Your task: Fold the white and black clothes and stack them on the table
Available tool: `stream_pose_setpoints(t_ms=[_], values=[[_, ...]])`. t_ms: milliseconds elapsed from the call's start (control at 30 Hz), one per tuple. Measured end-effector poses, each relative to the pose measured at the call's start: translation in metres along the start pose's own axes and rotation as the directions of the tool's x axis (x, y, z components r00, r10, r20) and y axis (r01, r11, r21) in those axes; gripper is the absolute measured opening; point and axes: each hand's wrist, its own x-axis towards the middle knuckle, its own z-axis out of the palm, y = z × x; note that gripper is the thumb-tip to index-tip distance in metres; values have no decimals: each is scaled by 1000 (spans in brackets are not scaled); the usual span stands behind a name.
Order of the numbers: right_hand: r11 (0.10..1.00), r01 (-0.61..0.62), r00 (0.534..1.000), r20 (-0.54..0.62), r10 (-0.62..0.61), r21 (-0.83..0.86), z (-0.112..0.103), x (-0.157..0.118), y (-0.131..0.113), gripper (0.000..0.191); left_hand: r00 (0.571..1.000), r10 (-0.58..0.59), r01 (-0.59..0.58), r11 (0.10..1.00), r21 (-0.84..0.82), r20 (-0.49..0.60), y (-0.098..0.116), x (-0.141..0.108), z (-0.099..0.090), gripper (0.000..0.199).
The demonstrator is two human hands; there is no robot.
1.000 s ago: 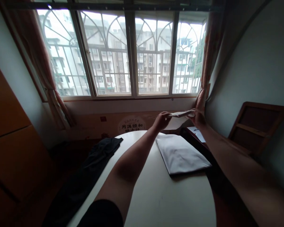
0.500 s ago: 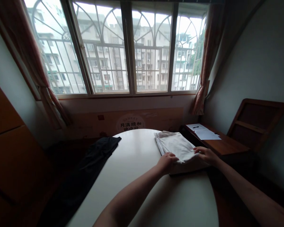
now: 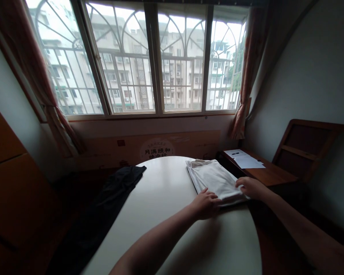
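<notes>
A folded white cloth [image 3: 215, 177] lies flat on the right part of the white table [image 3: 163, 187], with a dark edge showing beneath it. My left hand [image 3: 206, 203] is at the cloth's near left corner, its fingers spread along the near edge. At the right edge my right hand [image 3: 250, 188] touches the cloth with its fingers bent; whether it pinches the fabric is too small to tell.
Dark clothing [image 3: 111, 198] hangs over the table's left edge. To the right stands a wooden side table [image 3: 278, 176] with white papers [image 3: 246, 159] and a pen, beside a wooden chair back [image 3: 306, 147]. Windows and curtains are ahead.
The near edge of the cloth, raised and gathered before, now lies flatter and closer to me. My left hand has come slightly nearer with it, its fingers more spread.
</notes>
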Motion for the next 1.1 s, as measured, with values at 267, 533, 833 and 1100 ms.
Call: stream_pose_setpoints(t_ms=[267, 533, 833, 1100], values=[[983, 171, 979, -98, -177, -68, 36, 90, -61, 62, 990, -69, 72, 997, -21, 121, 3, 0, 21, 73], [971, -167, 983, 51, 178, -174, 84, 149, -31, 71, 984, -119, 128, 990, -57, 135, 8, -9, 32, 72], [931, -301, 949, 34, 315, -207, 83, 162, -34, 64, 982, -104, 108, 994, -21, 158, 14, -12, 26, 71], [987, -77, 917, -399, 13, -144, 74, 112, -74, 59, 879, -466, 474, 877, 82, -99, -17, -143, -87, 54]])
